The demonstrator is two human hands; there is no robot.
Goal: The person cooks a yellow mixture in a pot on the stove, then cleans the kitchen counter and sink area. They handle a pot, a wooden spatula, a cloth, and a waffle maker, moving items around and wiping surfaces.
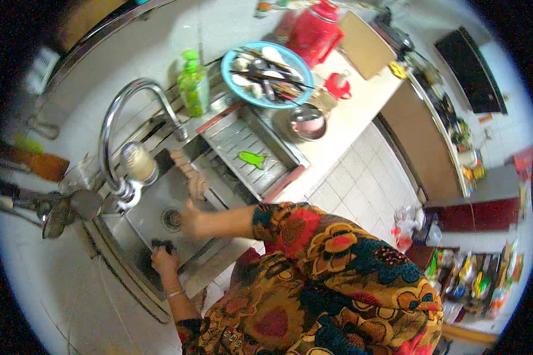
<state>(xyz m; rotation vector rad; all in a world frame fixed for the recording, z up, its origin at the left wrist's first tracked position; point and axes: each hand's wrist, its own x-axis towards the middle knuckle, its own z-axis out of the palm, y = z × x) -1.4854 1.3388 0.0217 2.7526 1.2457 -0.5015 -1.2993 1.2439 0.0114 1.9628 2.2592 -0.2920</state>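
Both my hands are in or over the steel sink basin point(160, 230). My left hand point(165, 261) is at the basin's left side, its fingers closed on a small dark scrubber-like thing point(162, 245). Blur hides what that thing is exactly. My right hand point(194, 222) hovers beside the round drain point(172, 219), thumb raised, with nothing visible in it. Beyond it, along the far basin wall, is a blurred tan shape point(188, 171); I cannot tell whether it is a reflection. The chrome gooseneck faucet point(109, 128) arches over the sink, and no water is visible from its spout.
A steel drainer tray point(224, 133) holds a green fish-shaped piece point(252, 159). Behind stand a green pump bottle point(193, 86) and a blue basin point(231, 91) of spoons and chopsticks. A metal pot point(308, 124), red thermos point(313, 35) and cutting board point(366, 44) are on the counter.
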